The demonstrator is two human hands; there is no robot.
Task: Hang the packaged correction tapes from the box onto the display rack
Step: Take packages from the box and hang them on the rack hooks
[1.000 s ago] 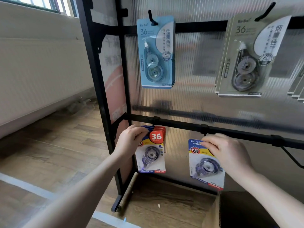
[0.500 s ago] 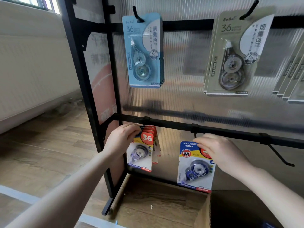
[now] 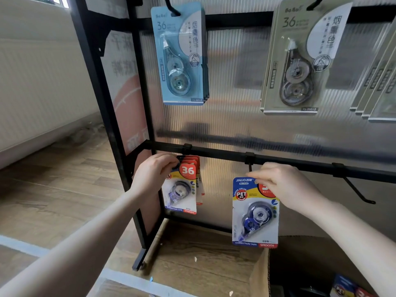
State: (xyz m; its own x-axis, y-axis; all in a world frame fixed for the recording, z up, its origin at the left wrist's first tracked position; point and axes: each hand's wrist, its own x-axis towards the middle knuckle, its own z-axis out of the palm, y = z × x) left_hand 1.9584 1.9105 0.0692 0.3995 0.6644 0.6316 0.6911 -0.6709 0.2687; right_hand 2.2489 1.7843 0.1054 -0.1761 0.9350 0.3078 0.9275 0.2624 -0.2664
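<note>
Wood-plank flooring [image 3: 60, 189] ran under a tall black display rack [image 3: 102, 103] with a ribbed translucent back panel [image 3: 235, 82]. Way above the fingers hung a blue pack [image 3: 181, 56] and a beige pack [image 3: 300, 61] on the top hooks. Down low, a cardboard box [image 3: 260, 273] sat open below the right hand, with more packs [image 3: 347, 288] inside. The lower rail [image 3: 278, 160] ran just above both sets of knuckles. The left hand [image 3: 153, 173] had its fingers curled, pinching the top of a bunch of correction tapes [image 3: 182, 189] hanging off the rail. The right hand [image 3: 287, 185] pinched the top edge of a single correction tape pack [image 3: 255, 213], dangling under its fingertips, right by a short hook [image 3: 250, 167].
</note>
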